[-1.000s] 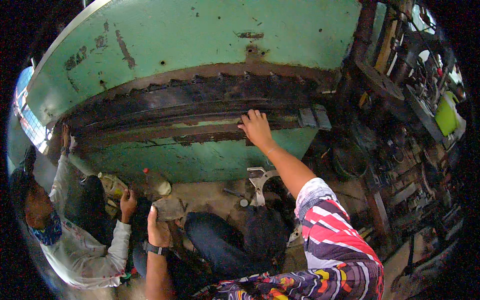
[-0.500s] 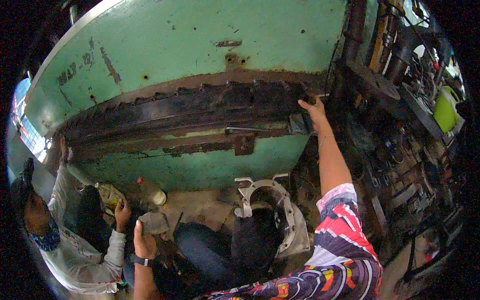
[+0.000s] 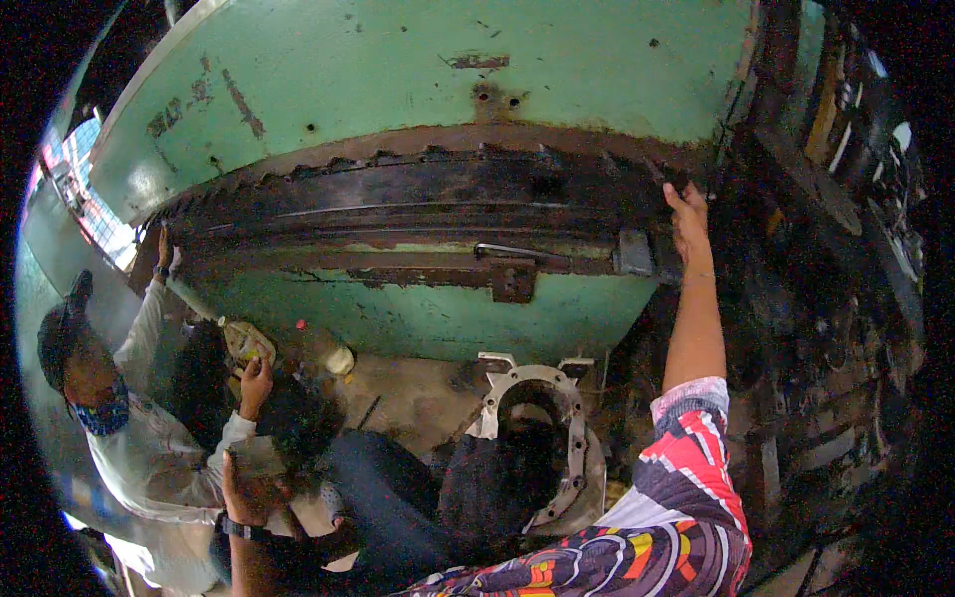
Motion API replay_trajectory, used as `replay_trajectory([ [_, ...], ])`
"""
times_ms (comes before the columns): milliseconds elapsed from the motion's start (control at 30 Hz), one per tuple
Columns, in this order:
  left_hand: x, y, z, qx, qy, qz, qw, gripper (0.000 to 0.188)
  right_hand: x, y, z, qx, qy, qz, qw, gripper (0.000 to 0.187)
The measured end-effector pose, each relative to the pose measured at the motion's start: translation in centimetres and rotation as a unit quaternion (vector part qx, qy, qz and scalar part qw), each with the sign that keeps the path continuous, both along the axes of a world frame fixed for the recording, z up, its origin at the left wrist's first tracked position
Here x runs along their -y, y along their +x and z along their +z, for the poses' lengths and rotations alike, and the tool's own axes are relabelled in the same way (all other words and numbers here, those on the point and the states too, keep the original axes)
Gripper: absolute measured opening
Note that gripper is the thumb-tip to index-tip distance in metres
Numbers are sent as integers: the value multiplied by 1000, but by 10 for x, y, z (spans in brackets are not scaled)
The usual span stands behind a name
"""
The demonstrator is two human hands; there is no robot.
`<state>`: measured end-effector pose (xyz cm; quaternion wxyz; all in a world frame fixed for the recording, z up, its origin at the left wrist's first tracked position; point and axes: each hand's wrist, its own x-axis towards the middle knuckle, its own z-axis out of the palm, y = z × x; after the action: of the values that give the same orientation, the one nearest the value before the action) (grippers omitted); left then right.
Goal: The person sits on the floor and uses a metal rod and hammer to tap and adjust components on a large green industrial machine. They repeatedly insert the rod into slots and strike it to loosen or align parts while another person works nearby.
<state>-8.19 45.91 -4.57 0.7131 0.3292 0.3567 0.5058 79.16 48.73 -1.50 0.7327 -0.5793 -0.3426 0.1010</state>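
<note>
A long dark metal bar (image 3: 398, 189) with a row of small lugs along its top edge lies across the green machine (image 3: 378, 80). At its right end is my right hand (image 3: 688, 221), its arm stretched out and its fingers closed on the bar's end. My left hand (image 3: 242, 497), low on the left, is closed around a flat grey piece (image 3: 261, 456); whether it is cloth or a block I cannot tell. Below the bar, a metal block (image 3: 634, 253) sits on the ledge beside a thin bent rod, perhaps a hex key (image 3: 522, 255).
A person (image 3: 149, 428) crouches on the left, one hand (image 3: 164, 251) at the bar's left end, the other (image 3: 256, 383) raised. A pale metal housing (image 3: 582, 448) stands on the floor near my legs. Plastic containers (image 3: 244, 340) sit by the machine; dark clutter fills the right.
The view has shifted left, so the machine and bar appear further right. My right hand remains at the bar's right end, its fingers now more upright. My left hand still holds the grey piece.
</note>
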Motion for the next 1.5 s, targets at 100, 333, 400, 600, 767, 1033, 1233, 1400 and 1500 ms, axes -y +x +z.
replay_trajectory([
  [100, -7, -27, -23, 96, -50, 74, 991, 62, 8, 4, 17, 5, 22, 34, 999, 52],
  [333, 1, 6, 19, -55, 21, 41, 997, 58, 61, 48, 4, -39, -20, -89, 995, 81],
  [400, -20, 8, 0, -73, 11, 75, 994, 60, 98, 97, 1, -8, -50, -134, 990, 88],
  [600, -29, 20, 19, -86, -28, 43, 995, 59, 123, 76, 51, 180, -171, -247, 937, 82],
  [767, -54, 17, -2, -107, -20, 101, 989, 58, 176, 54, 99, 431, -237, -311, 813, 60],
  [1033, -33, -7, -28, -65, -34, 74, 995, 56, 267, -57, 74, 485, -332, -327, 740, 52],
  [1233, -30, -53, -42, -77, 3, 32, 997, 54, 274, -127, -35, 413, -446, -214, 765, 49],
  [1400, -44, -38, -53, -53, 59, 125, 989, 50, 296, -192, -102, 312, -485, -153, 802, 47],
  [1500, -46, 33, -14, 33, 78, 4, 996, 59, 342, -178, -134, 325, -505, -168, 782, 46],
])
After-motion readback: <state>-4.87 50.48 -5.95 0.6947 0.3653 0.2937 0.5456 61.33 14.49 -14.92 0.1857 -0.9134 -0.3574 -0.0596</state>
